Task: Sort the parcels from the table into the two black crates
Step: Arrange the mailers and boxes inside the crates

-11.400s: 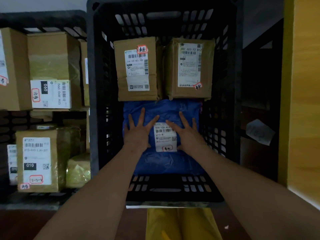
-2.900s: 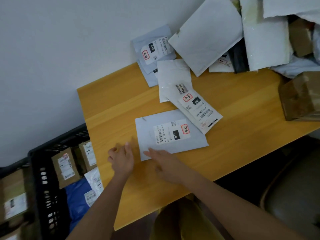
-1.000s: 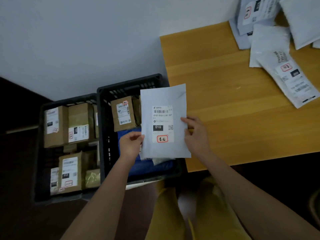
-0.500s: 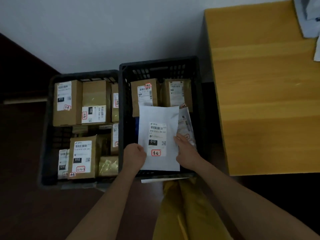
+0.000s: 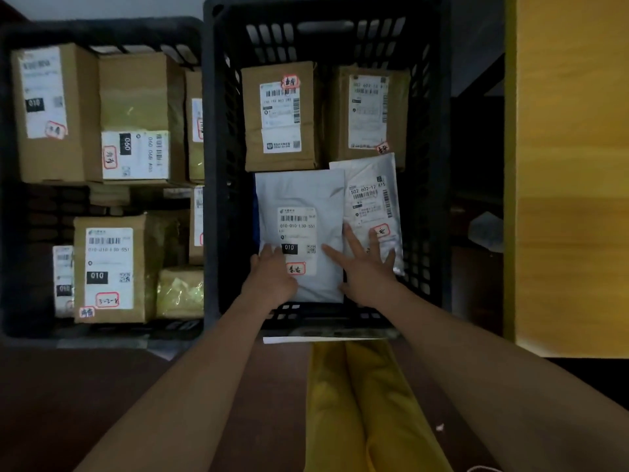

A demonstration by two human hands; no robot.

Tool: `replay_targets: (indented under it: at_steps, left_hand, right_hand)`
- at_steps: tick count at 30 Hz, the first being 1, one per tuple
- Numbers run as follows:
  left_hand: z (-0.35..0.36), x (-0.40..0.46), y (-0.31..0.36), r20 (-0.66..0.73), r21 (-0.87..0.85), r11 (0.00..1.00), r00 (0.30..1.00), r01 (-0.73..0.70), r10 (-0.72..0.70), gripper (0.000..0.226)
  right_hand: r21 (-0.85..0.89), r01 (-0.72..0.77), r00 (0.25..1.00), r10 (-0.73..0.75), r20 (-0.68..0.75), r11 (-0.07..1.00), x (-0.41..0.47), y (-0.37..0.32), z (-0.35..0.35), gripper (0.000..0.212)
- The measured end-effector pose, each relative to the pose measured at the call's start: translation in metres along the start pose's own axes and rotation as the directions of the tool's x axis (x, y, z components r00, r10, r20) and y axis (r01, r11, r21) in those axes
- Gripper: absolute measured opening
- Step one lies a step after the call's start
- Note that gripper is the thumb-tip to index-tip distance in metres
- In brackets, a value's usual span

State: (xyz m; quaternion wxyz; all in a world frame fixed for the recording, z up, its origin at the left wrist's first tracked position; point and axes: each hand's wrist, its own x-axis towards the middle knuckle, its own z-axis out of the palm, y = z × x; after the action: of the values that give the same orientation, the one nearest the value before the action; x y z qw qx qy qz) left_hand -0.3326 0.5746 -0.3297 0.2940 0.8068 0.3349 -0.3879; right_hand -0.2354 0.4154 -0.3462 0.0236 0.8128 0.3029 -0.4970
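A grey mailer (image 5: 299, 195) with an "010" label lies flat in the near half of the right black crate (image 5: 211, 165), over a blue parcel whose edge (image 5: 254, 212) just shows. My left hand (image 5: 269, 279) rests on the mailer's lower left corner, fingers reaching its label. My right hand (image 5: 366, 267) lies spread across the mailer's right edge and a white bubble mailer (image 5: 372, 199) beside it. Two brown boxes (image 5: 279, 114) (image 5: 369, 110) stand at the crate's far end.
The left black crate (image 5: 102, 28) is packed with several labelled brown boxes, such as the tall box (image 5: 112, 267) at its near end. The yellow wooden table (image 5: 571, 165) stands along the right. My yellow trousers (image 5: 357, 403) show below the crate.
The grey mailer went from held above the right crate to lying flat inside it. Both hands came down with it and now rest on top.
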Motion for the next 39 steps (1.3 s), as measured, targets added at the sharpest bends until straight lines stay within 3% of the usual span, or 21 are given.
replay_targets:
  at_steps: [5, 11, 17, 20, 27, 31, 33, 39]
  left_hand:
    - [-0.021, -0.014, 0.015, -0.017, 0.012, 1.0, 1.0, 0.023, -0.023, 0.052]
    - [-0.056, -0.064, 0.042, -0.17, 0.122, 0.99, 0.982, -0.066, 0.087, 0.081]
    - [-0.089, -0.108, 0.085, -0.328, 0.244, 0.96, 0.92, -0.138, 0.215, 0.08]
    - [-0.103, -0.122, 0.114, -0.361, 0.263, 0.944, 0.887, -0.201, 0.289, 0.077]
    - [-0.106, -0.141, 0.212, -0.332, 0.377, 0.874, 0.835, -0.308, 0.438, 0.075]
    - [-0.087, -0.14, 0.275, -0.344, 0.439, 0.825, 0.782, -0.355, 0.519, 0.074]
    - [-0.073, -0.14, 0.309, -0.338, 0.442, 0.816, 0.773, -0.373, 0.537, 0.074]
    - [-0.014, -0.135, 0.411, -0.222, 0.427, 0.793, 0.8, -0.434, 0.557, 0.081]
  right_hand:
    - [0.009, -0.024, 0.999, 0.024, -0.026, 1.0, -0.019, -0.008, -0.015, 0.091]
    - [-0.036, 0.011, 0.964, -0.02, -0.263, 0.999, -0.071, -0.018, -0.056, 0.084]
    - [-0.019, 0.01, 0.808, -0.019, -0.589, 1.0, -0.128, -0.019, -0.102, 0.088]
    - [0.005, -0.038, 0.745, 0.032, -0.666, 0.999, -0.154, -0.004, -0.123, 0.098]
    - [0.159, -0.138, 0.657, 0.21, -0.724, 0.978, -0.209, 0.078, -0.149, 0.102]
    - [0.223, -0.16, 0.65, 0.273, -0.709, 0.961, -0.236, 0.146, -0.16, 0.077]
    - [0.288, -0.158, 0.635, 0.32, -0.703, 0.945, -0.248, 0.183, -0.163, 0.075]
    - [0.414, -0.191, 0.636, 0.433, -0.638, 0.89, -0.275, 0.308, -0.164, 0.058]
